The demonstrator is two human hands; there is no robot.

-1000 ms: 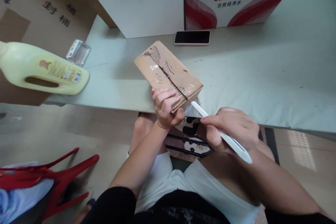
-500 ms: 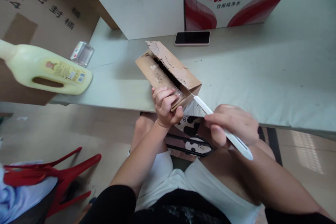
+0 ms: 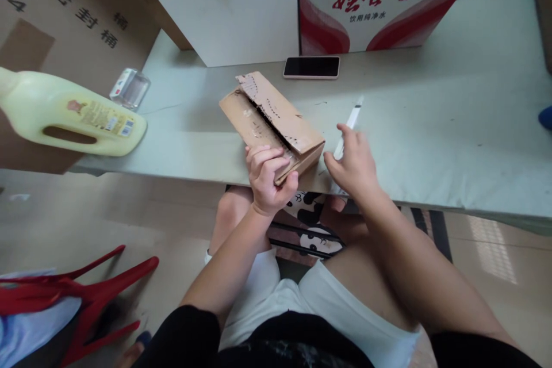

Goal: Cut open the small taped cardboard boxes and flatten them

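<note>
My left hand [image 3: 269, 175] grips the near left corner of a small brown cardboard box [image 3: 284, 115], its fingers over the taped flap and its thumb at the near edge. The box's torn top flaps lie nearly together, with a dark slit between them. Just right of the box, my right hand [image 3: 353, 158] has its thumb and forefinger spread apart. Beneath it a white pen-like cutter [image 3: 353, 118] lies on the cloth-covered table, its tip pointing away from me and its near part partly hidden by the hand.
A phone [image 3: 311, 68] lies behind the box, before a white carton [image 3: 241, 11] and a red-and-white carton [image 3: 388, 6]. A yellow bottle [image 3: 73, 112] and a clear plastic case [image 3: 130, 89] are at left. A red chair [image 3: 90, 293] stands lower left.
My right hand has let go of the cutter, which now lies on the table, pointing away. The box's flaps are closer together. My left hand keeps its grip.
</note>
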